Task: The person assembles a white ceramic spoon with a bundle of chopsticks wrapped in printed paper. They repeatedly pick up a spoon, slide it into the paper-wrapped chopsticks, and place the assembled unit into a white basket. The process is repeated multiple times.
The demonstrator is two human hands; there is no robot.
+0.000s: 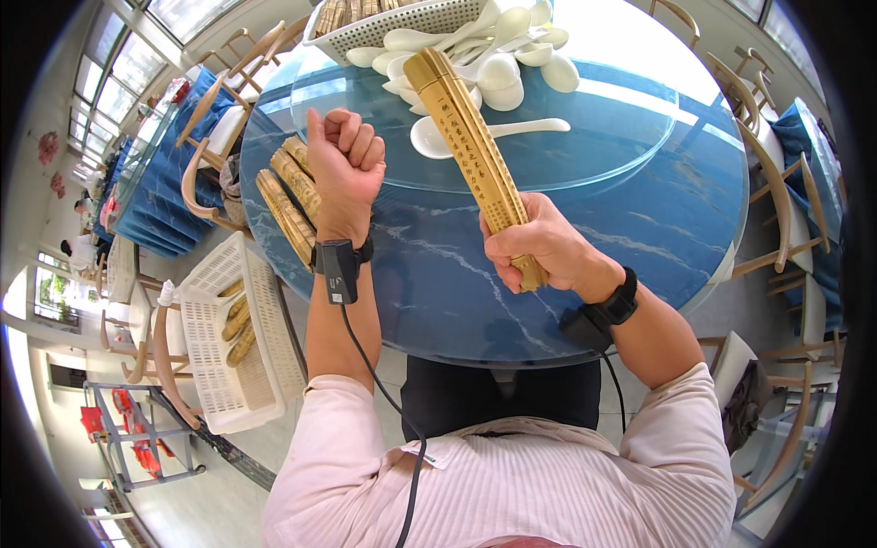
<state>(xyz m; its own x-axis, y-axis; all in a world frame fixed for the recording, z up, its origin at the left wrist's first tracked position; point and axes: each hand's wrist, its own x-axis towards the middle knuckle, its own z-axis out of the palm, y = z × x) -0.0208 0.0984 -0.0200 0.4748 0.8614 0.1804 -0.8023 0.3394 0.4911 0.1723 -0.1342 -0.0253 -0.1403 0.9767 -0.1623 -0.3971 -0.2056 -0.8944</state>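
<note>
A stack of long, gold-coloured printed paper sleeves [473,151] is gripped near its lower end by my right hand [524,243]. The stack tilts up to the left, its top overlapping a pile of white ceramic soup spoons [497,65]. My left hand [348,154] is curled into a loose fist over the table's left side, and I see nothing in it. Beside its wrist lie several more bundles of the printed sleeves [284,212]. One white spoon [430,139] rests apart from the pile on the glass turntable [610,161], partly behind the held stack.
A white perforated basket [401,33] with more bundles stands at the back of the round blue marbled table [452,312]. Lower left is a white plastic crate [274,329] holding several bundles. Wooden chairs [771,195] surround the table. Cables hang from both wrist devices.
</note>
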